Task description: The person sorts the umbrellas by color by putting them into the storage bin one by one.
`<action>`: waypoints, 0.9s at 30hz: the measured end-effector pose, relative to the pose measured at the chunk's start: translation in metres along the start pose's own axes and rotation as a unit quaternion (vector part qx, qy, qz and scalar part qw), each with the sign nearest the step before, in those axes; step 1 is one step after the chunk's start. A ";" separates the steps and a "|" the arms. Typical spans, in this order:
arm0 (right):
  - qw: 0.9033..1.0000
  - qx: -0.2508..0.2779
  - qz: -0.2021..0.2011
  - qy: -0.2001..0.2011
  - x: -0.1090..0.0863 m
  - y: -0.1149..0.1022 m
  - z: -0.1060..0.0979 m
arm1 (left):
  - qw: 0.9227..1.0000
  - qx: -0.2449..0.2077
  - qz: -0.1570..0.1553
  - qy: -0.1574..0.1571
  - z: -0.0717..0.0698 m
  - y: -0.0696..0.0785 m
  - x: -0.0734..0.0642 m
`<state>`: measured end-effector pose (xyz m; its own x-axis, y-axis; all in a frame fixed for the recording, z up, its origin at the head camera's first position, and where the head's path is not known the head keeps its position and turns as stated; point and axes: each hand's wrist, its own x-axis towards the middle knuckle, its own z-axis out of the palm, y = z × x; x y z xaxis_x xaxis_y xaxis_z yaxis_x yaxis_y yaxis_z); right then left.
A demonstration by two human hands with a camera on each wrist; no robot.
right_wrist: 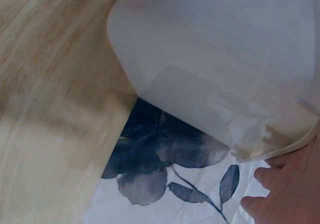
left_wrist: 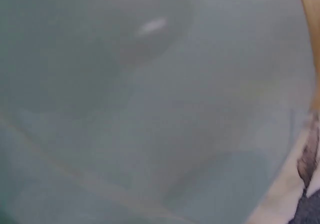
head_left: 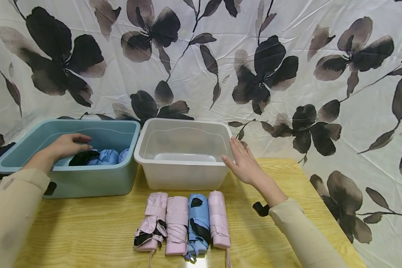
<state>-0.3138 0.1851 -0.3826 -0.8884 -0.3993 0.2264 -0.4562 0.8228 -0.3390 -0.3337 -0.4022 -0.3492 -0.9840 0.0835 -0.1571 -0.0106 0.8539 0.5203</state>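
At the left, a blue-green plastic bin [head_left: 93, 182] holds bundled blue and black folded umbrellas [head_left: 108, 157]. My left hand [head_left: 67, 146] reaches over its front rim, fingers extended just above the dark end of one bundle; I see nothing between finger and thumb. The left wrist view shows only the blurred bin wall [left_wrist: 150, 109]. Beside it stands a white bin [head_left: 184, 175]. My right hand [head_left: 242, 162] touches that bin's right rim with fairly straight fingers, and the right wrist view shows fingertips along the outside below the rim.
In front of the white bin, a row of folded umbrellas lies on the wooden table [head_left: 97, 230]: a pink one [head_left: 152, 214], another pink one [head_left: 176, 223], a blue one [head_left: 198, 214] and a pink one at right [head_left: 218, 219]. Floral cloth [head_left: 201, 93] hangs behind.
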 end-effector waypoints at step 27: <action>1.000 0.006 -0.001 0.005 0.000 0.000 0.002 | 0.949 -0.188 0.162 0.195 0.058 0.105 -0.101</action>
<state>-0.3140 0.1841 -0.3843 -0.8866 -0.3979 0.2356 -0.4593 0.8170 -0.3486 -0.2251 -0.2917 -0.3274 -0.9367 0.0516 0.3462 0.3129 0.5665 0.7623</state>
